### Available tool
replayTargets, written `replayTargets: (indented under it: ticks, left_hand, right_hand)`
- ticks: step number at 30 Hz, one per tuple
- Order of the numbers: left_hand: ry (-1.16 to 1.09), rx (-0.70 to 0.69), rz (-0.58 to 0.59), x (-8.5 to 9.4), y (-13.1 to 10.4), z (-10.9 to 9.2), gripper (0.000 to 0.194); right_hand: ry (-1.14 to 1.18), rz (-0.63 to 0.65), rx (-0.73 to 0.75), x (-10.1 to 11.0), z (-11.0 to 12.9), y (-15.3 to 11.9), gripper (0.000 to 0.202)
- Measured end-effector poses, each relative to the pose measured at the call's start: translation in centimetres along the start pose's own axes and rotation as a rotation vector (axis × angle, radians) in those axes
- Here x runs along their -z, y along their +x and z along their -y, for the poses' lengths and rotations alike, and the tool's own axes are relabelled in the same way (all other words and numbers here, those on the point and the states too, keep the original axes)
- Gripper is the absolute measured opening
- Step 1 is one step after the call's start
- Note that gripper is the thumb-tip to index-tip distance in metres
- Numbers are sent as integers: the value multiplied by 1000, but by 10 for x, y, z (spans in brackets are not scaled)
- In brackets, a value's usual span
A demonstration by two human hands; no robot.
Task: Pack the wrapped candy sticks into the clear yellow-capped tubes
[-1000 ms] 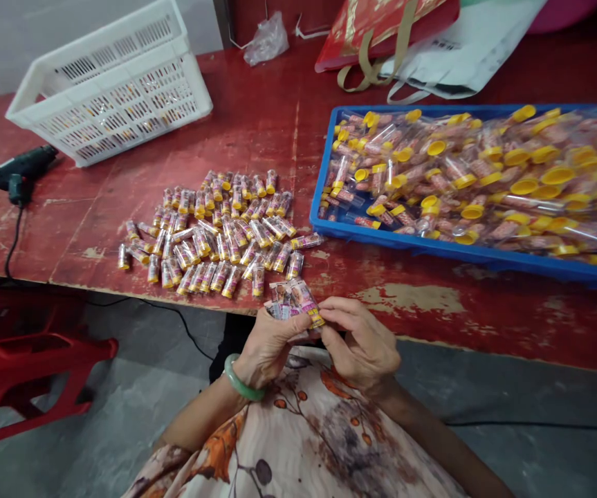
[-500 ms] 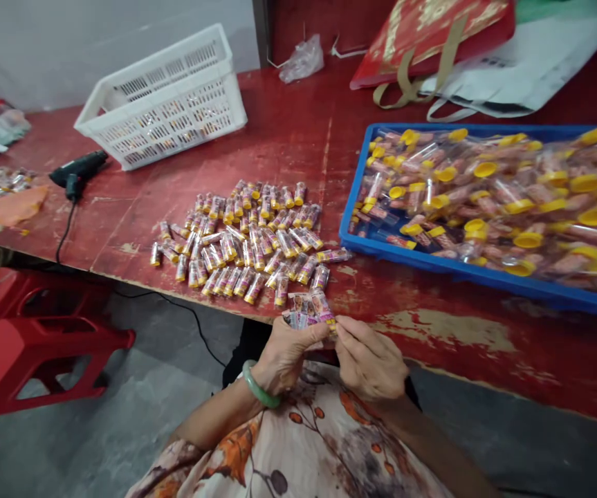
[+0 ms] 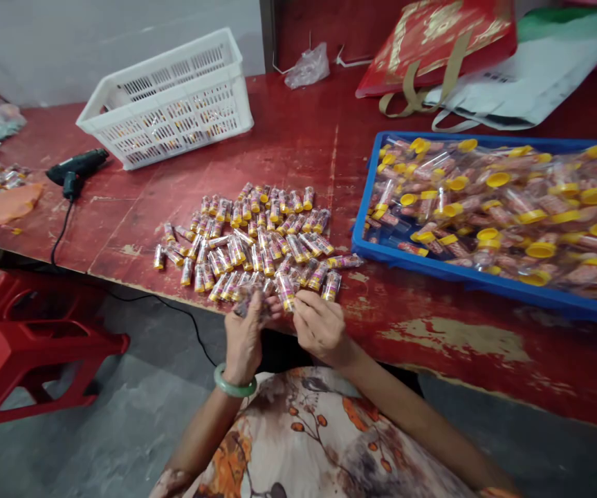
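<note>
head view, at the near edge of a worn red table (image 3: 298,138). the left hand (image 3: 243,332), with a green bangle (image 3: 234,384) at the wrist, is curled around a small bundle of printed label wrappers (image 3: 250,303), blurred here; the right hand (image 3: 319,325) pinches one small labelled vial (image 3: 284,290) between thumb and fingertips at the front of the heap of labelled vials (image 3: 256,238) lying on the table. the vials look light, rigid and smooth, likely to roll and to slip under glossy film, so a grip across the middle of the barrel seems safest; the wrappers look thin, limp and easily creased, best held by their edges. to the right a blue tray (image 3: 375,252) holds longer yellow-capped tubes; farther back stand a white slotted crate (image 3: 173,97), a black glue gun (image 3: 75,166) and a red gift bag (image 3: 433,41). compared with half a second earlier, both hands have moved forward from over the lap to the table edge, and the wrappers, then fanned upright and clearly readable, are now tucked low in the left hand.
</note>
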State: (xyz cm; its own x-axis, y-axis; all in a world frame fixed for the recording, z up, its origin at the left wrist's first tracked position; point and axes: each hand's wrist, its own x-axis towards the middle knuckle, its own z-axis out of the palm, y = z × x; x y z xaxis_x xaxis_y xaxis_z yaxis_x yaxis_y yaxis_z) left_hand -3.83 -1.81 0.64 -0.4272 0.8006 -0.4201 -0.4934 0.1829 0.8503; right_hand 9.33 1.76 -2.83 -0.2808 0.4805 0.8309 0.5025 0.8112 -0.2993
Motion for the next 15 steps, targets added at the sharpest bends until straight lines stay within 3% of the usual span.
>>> replayTargets:
  ticks: [2, 6, 10, 13, 15]
  left_hand:
    - [16, -46, -89, 17, 2, -2, 38]
    - [48, 41, -55, 37, -5, 8, 39]
    - [23, 76, -39, 30, -6, 17, 39]
    - [39, 14, -127, 24, -2, 16, 34]
    - [49, -21, -195, 24, 0, 12, 33]
  right_hand:
    - [-12, 39, 38, -6, 4, -3, 17]
    - [-60, 172, 128, -10, 13, -19, 17]
    - [-160, 292, 130, -27, 18, -25, 25]
    - [-251, 380, 103, -37, 23, -15, 22]
    - [-285, 439, 104, -31, 23, -4, 14]
